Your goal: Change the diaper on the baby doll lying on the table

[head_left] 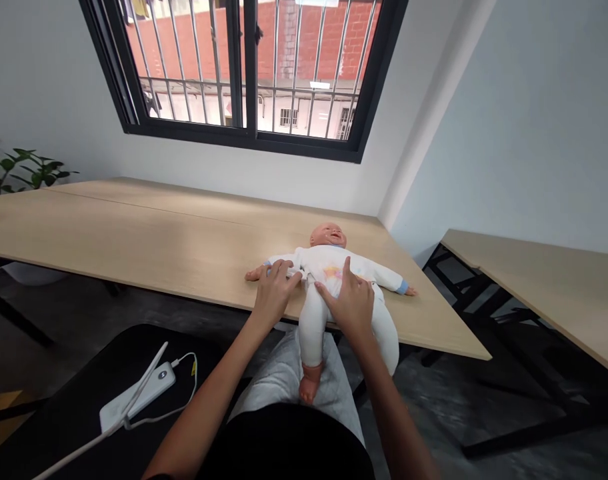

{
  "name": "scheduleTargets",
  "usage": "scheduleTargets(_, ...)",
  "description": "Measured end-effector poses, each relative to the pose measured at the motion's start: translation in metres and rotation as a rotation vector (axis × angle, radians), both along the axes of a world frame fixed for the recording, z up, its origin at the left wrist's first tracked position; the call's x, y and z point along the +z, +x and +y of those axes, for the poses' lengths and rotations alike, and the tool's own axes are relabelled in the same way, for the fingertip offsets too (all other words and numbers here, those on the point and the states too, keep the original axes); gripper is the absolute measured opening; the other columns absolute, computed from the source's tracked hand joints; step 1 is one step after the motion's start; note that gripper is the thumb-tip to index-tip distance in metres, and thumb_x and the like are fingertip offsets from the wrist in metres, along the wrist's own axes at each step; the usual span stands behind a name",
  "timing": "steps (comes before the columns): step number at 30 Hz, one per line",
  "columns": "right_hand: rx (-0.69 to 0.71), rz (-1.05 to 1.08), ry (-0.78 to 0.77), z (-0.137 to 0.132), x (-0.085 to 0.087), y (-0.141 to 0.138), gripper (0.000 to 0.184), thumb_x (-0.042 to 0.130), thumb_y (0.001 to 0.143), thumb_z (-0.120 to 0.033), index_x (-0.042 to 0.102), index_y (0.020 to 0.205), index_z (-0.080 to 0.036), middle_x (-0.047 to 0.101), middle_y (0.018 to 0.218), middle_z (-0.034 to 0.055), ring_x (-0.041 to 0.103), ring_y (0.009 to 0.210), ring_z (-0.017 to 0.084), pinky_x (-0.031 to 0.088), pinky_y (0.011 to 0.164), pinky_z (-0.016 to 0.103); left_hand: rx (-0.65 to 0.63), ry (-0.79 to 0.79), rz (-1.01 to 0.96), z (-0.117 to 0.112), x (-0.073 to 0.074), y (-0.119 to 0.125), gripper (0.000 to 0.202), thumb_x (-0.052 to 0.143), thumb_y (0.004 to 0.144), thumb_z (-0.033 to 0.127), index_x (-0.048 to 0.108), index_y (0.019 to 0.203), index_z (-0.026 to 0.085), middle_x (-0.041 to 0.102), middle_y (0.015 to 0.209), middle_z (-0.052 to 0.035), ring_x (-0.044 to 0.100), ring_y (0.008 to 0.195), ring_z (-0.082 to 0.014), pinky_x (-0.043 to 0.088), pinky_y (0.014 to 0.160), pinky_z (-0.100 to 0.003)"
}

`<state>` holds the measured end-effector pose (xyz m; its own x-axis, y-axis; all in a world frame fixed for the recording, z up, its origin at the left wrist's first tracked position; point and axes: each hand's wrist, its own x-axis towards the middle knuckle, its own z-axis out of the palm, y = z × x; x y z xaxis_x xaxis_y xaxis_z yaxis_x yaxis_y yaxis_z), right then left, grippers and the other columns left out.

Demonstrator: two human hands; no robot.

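A baby doll in a white outfit with blue cuffs and a colourful chest print lies on its back on the wooden table. Its arms are spread, and its legs hang over the front edge toward my lap. My left hand is at the doll's side, thumb and fingers closed on a white piece of fabric near its waist. What exactly that piece is, I cannot make out. Across the doll's lower belly rests my right hand, thumb and forefinger spread apart, the other fingers partly hidden.
A black seat at the lower left bears a white power bank with a cable. Another table stands to the right across a gap. A green plant is at the far left, and a barred window is ahead.
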<state>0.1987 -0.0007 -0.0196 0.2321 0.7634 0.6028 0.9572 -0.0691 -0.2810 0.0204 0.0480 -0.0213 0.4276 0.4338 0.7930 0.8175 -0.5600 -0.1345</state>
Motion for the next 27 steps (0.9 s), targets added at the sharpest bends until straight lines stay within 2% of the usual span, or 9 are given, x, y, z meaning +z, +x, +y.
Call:
scheduleTargets(3, -0.019, -0.007, 0.008, 0.002, -0.001, -0.003, 0.092, 0.06, 0.084, -0.059, 0.028, 0.152, -0.005, 0.054, 0.129, 0.0145, 0.044, 0.118, 0.033, 0.024, 0.107, 0.048, -0.246, 0.089, -0.016, 0.003, 0.001, 0.012, 0.009, 0.052, 0.091, 0.016, 0.06, 0.094, 0.016, 0.058, 0.112, -0.0062, 0.05, 0.111, -0.0221, 0.036, 0.095, -0.042)
scheduleTargets(6, -0.042, -0.046, -0.049, 0.002, -0.002, -0.006, 0.077, 0.058, 0.086, -0.058, 0.041, 0.147, -0.014, 0.046, 0.139, 0.0114, 0.041, 0.123, 0.033, 0.02, 0.109, 0.049, -0.473, 0.072, -0.037, 0.013, 0.005, 0.026, 0.008, 0.051, 0.091, 0.013, 0.059, 0.092, 0.014, 0.058, 0.112, -0.0071, 0.051, 0.11, -0.0202, 0.035, 0.1, -0.04)
scheduleTargets(9, -0.054, -0.137, -0.142, 0.001, -0.002, -0.011, 0.068, 0.051, 0.091, -0.057, 0.043, 0.147, -0.021, 0.037, 0.147, 0.012, 0.038, 0.127, 0.033, 0.018, 0.109, 0.052, -0.666, -0.141, -0.093, 0.024, 0.013, 0.039, 0.009, 0.051, 0.091, 0.013, 0.059, 0.094, 0.012, 0.059, 0.109, -0.0091, 0.052, 0.104, -0.0201, 0.039, 0.093, -0.035)
scheduleTargets(13, -0.054, -0.196, -0.163, 0.001, -0.005, -0.012, 0.066, 0.044, 0.094, -0.053, 0.041, 0.148, -0.016, 0.031, 0.15, 0.0146, 0.032, 0.132, 0.033, 0.014, 0.11, 0.055, -0.82, -0.447, -0.087, 0.041, 0.024, 0.052, 0.019, 0.045, 0.093, 0.019, 0.062, 0.088, 0.012, 0.059, 0.091, -0.0074, 0.052, 0.086, -0.0181, 0.041, 0.079, -0.031)
scheduleTargets(16, -0.032, -0.158, -0.156, 0.004, -0.009, -0.009, 0.071, 0.045, 0.093, -0.055, 0.037, 0.149, -0.011, 0.03, 0.15, 0.0145, 0.029, 0.134, 0.031, 0.014, 0.111, 0.054, -0.865, -0.561, -0.154, 0.051, 0.026, 0.059, 0.018, 0.048, 0.091, 0.023, 0.061, 0.086, 0.012, 0.059, 0.089, -0.0061, 0.053, 0.086, -0.0166, 0.043, 0.081, -0.029)
scheduleTargets(18, -0.007, -0.09, -0.144, 0.008, -0.011, -0.007, 0.082, 0.049, 0.091, -0.057, 0.028, 0.151, -0.005, 0.033, 0.148, 0.0147, 0.029, 0.134, 0.03, 0.016, 0.111, 0.051, -0.871, -0.619, -0.226, 0.057, 0.023, 0.062, 0.016, 0.052, 0.089, 0.025, 0.06, 0.095, 0.012, 0.06, 0.094, -0.0058, 0.055, 0.091, -0.0155, 0.044, 0.084, -0.027)
scheduleTargets(22, 0.073, 0.073, -0.065, 0.008, -0.011, -0.002, 0.104, 0.062, 0.082, -0.057, 0.016, 0.151, 0.006, 0.038, 0.145, 0.0173, 0.033, 0.132, 0.032, 0.022, 0.11, 0.048, -0.779, -0.617, -0.306, 0.059, 0.018, 0.063, 0.033, 0.066, 0.082, 0.027, 0.052, 0.107, 0.011, 0.058, 0.103, -0.0078, 0.054, 0.097, -0.0158, 0.045, 0.086, -0.027)
scheduleTargets(24, 0.186, 0.183, 0.019, 0.001, -0.008, 0.003, 0.103, 0.062, 0.082, -0.054, 0.014, 0.151, 0.007, 0.036, 0.146, 0.0175, 0.036, 0.131, 0.031, 0.027, 0.109, 0.044, -0.68, -0.551, -0.289, 0.05, 0.019, 0.061, 0.025, 0.066, 0.082, 0.024, 0.055, 0.1, 0.011, 0.056, 0.105, -0.0087, 0.05, 0.101, -0.0188, 0.041, 0.09, -0.033)
scheduleTargets(27, 0.35, 0.351, 0.197, -0.015, -0.004, 0.021, 0.083, 0.048, 0.092, -0.051, 0.023, 0.15, 0.003, 0.039, 0.145, 0.0122, 0.04, 0.132, 0.022, 0.032, 0.109, 0.033, -0.543, -0.465, -0.137, 0.023, 0.024, 0.059, 0.011, 0.054, 0.09, 0.018, 0.062, 0.095, 0.012, 0.058, 0.104, -0.008, 0.047, 0.105, -0.0236, 0.035, 0.092, -0.042)
